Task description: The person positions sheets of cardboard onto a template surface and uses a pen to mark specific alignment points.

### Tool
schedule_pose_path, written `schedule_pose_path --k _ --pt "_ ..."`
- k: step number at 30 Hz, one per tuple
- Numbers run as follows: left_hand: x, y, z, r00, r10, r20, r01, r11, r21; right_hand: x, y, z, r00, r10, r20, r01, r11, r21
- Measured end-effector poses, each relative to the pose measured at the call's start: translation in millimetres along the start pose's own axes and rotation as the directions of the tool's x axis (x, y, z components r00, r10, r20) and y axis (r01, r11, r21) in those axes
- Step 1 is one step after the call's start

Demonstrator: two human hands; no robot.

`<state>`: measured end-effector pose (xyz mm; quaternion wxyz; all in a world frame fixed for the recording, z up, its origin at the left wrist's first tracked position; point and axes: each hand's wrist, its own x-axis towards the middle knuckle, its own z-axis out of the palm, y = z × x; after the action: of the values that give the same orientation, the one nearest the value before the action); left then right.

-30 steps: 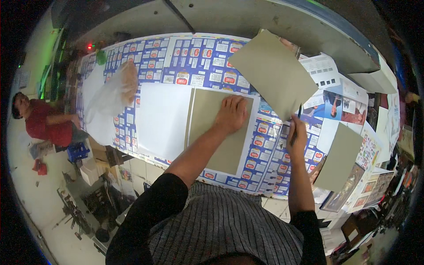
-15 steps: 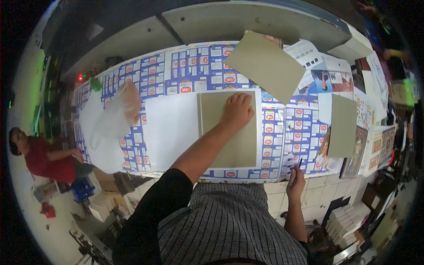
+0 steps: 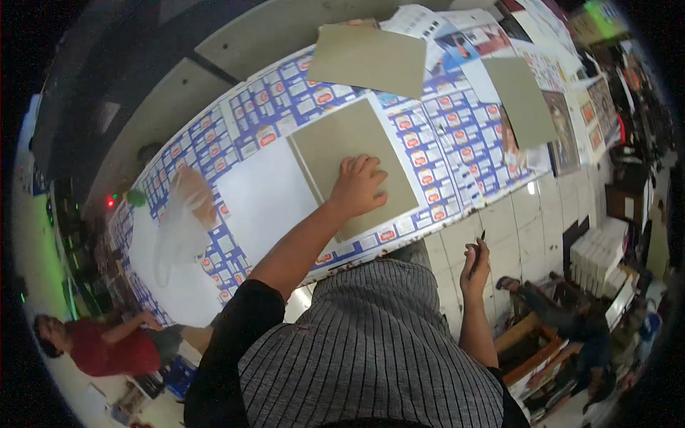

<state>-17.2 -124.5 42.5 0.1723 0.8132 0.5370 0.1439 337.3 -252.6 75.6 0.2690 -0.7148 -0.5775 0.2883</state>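
"Where are the hands?"
"The left hand [image 3: 359, 187] is near the centre of the clock face, palm down, fingers parted and loosely bent. The right hand [image 3: 476, 272] is at four o'clock, raised in front of pale floor tiles, fingers closed."

"What is largest?"
"A long table [image 3: 437, 225], slanting from eight o'clock up to two, covered with blue-and-white printed label sheets [image 3: 457, 153]."

"And on top?"
"A big white sheet [image 3: 260, 189], showing most toward ten o'clock. Then a rectangular grey-brown board [image 3: 378, 146], just above centre, lying under the left hand with a white margin along its right side."

"Smaller things?"
"A second stiff board [image 3: 367, 60] at twelve, set askew; a crumpled see-through plastic bag [image 3: 175, 228] at nine; a narrower board [image 3: 519, 103] at two, over papers."

"And the smallest?"
"A slim dark pen-like tool [image 3: 482, 237], gripped in the right hand, tip toward twelve."
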Motion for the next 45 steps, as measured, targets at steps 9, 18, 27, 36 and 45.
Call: schedule_pose_path --k 9,18,27,36,45 --pt "0 11 18 0.994 0.004 0.106 -0.007 0.999 0.031 -51 9 -11 0.990 0.113 -0.089 -0.115 0.993 -0.017" --pt "-1 25 6 0.965 -0.082 0.251 0.049 0.990 0.134 9 -26 27 0.988 -0.146 -0.049 0.145 0.989 -0.018" --pt "4 31 5 0.926 -0.142 0.349 0.130 0.990 0.059 311 -184 132 0.876 -0.430 0.216 0.470 0.862 -0.188" --pt "8 28 6 0.915 -0.185 0.359 0.209 0.978 -0.029 454 -213 210 0.813 -0.511 0.280 0.583 0.720 -0.377" --pt "11 31 20 0.919 -0.219 0.327 0.229 0.973 0.009 483 -227 212 0.796 -0.375 0.475 0.586 0.674 -0.450"
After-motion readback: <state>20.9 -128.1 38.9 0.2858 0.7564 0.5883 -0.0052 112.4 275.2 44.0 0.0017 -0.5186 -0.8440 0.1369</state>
